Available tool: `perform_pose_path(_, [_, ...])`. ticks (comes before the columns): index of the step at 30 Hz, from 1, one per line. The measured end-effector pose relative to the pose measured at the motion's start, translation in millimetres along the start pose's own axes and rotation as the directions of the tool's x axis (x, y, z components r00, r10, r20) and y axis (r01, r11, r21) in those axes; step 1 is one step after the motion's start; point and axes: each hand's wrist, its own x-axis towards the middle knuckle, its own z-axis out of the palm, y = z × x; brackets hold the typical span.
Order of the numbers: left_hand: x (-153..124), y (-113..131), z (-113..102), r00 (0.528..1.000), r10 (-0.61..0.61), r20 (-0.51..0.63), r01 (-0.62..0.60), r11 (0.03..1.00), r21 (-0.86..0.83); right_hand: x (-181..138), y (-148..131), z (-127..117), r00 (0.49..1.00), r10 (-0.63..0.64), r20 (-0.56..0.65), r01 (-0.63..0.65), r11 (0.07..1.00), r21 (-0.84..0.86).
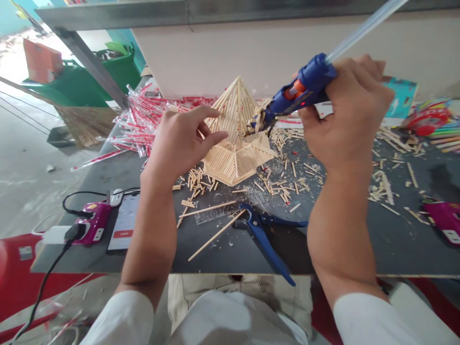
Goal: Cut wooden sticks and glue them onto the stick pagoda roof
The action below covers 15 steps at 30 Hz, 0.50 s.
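A pointed model made of thin wooden sticks (233, 160) stands on the dark table, with a cone-shaped roof above a flared, angled base. My left hand (183, 139) is at its left side, thumb and forefinger apart; whether the fingertips touch it I cannot tell. My right hand (347, 105) is wrapped round a blue hot glue gun (298, 91), a clear glue stick (362, 33) jutting from its back. The gun's nozzle, crusted with residue, points at the model's right side, where contact is unclear. Blue-handled cutters (264, 235) lie in front, beside two loose sticks (215, 237).
Cut stick pieces (280, 187) litter the table around the model. Red-and-white plastic wrappers (143, 120) pile up at the left back. A purple power strip (93, 220) with cables and a phone (124, 223) lie at left. Another purple strip (443, 218) sits at right.
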Motion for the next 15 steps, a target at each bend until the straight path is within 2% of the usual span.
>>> perform_pose_path(15, [0,-7,-1,1.000,-0.002,0.004,0.002,1.000,-0.027,-3,15,4,0.999,-0.045,0.022,0.045,0.999,-0.011])
